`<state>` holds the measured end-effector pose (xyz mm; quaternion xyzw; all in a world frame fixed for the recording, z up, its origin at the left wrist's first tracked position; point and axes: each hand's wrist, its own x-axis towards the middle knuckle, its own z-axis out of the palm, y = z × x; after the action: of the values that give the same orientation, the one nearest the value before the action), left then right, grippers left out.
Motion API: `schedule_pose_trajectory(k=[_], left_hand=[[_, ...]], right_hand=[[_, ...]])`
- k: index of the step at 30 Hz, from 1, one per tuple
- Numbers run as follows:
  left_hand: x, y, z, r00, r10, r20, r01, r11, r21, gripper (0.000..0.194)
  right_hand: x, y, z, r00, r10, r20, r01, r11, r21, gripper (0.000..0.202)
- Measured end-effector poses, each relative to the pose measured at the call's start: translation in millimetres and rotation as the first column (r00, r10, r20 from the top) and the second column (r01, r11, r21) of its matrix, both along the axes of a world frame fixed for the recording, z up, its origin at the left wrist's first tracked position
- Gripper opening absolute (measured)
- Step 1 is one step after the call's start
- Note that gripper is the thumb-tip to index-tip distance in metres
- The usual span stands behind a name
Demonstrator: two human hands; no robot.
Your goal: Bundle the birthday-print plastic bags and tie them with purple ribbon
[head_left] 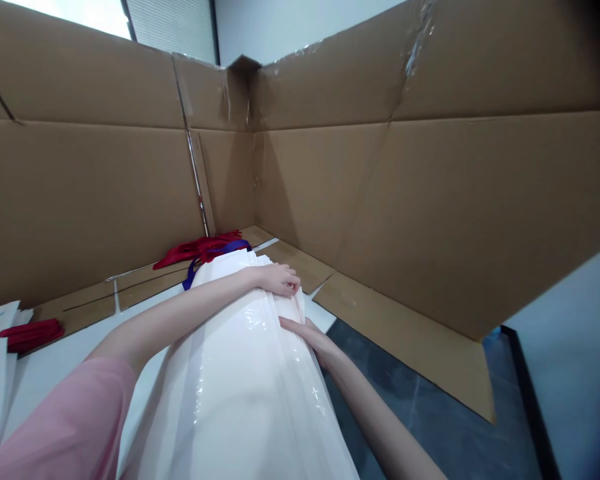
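White stack [240, 387] ×1 | hands ×2: left hand [281, 280] grip unclear; right hand [316, 339] grasping stack

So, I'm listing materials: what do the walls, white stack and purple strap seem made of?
Walls: matte brown cardboard, showing fold creases. White stack: glossy, with bright glints, so perhaps plastic or film-covered paper; can't tell which. Purple strap: probably dull fabric, since it curves limply.
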<state>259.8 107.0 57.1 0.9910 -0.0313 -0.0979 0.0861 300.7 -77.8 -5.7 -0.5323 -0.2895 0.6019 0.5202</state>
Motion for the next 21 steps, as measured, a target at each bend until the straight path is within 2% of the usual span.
schedule_pose_trajectory(k=[6, 13, 15, 18, 21], left_hand=[[6.3, 3.1, -9.2, 1.0, 0.005, -0.019, -0.005, 1.0, 0.011, 0.029], [2.9, -9.5, -4.8, 0.999, -0.013, 0.038, 0.013, 1.0, -0.01, 0.018], [1.4, -11.6, -3.2, 0.998, -0.039, 0.042, 0.04, 0.999, -0.032, 0.016], [-2.2, -11.9, -1.6, 0.998, -0.047, 0.039, 0.049, 0.997, -0.064, 0.017], [-6.3, -10.7, -0.2, 0.999, -0.025, 0.039, 0.029, 0.996, -0.09, 0.018]], right_hand=[[0.1, 0.4, -0.7, 1.0, -0.005, 0.014, 0.005, 1.0, -0.011, 0.071], [5.7, 1.2, -3.9, 1.0, 0.017, -0.007, -0.017, 1.0, 0.006, 0.069], [7.9, 3.4, -7.4, 0.999, -0.016, -0.032, 0.017, 0.999, 0.044, 0.065], [9.2, 6.3, -9.1, 0.989, -0.123, -0.083, 0.133, 0.982, 0.134, 0.061], [8.1, 6.5, -5.7, 0.982, -0.15, -0.113, 0.166, 0.975, 0.148, 0.061]])
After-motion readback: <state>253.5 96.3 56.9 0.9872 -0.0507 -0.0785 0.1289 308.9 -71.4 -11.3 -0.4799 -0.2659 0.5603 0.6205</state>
